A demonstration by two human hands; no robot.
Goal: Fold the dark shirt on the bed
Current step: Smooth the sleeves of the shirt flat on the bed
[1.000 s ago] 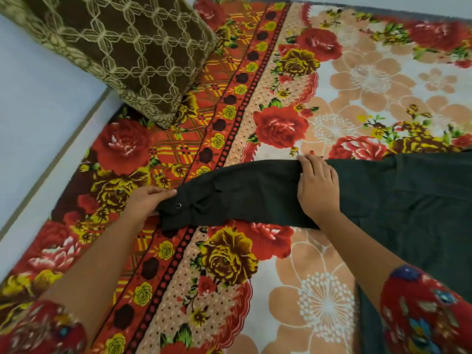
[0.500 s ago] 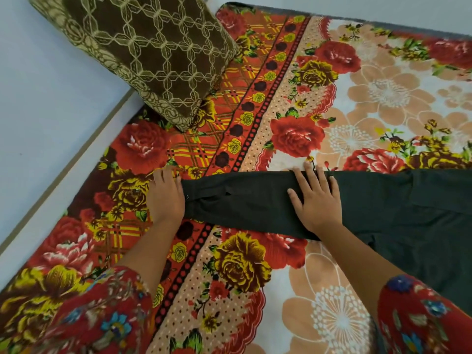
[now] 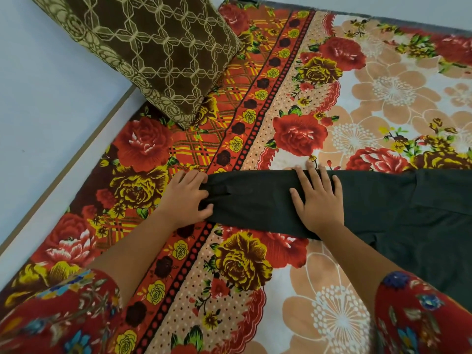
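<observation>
shirt (image 3: pixel 255 200) under right fingers (image 3: pixel 314 178), left fingers (image 3: pixel 195 178) gripping

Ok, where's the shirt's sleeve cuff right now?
Head view, left of centre: the sleeve cuff lies on the floral bedsheet, gripped by the left hand, below the brown pillow. The right hand lies flat to its right.

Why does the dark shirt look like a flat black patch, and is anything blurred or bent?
Head view: soft, even light with no glare and faint shadows, so the dark green fabric shirt shows few creases; the red floral bedsheet and brown lattice-patterned pillow are sharp; the wide lens slightly curves the mattress's far edge.
</observation>
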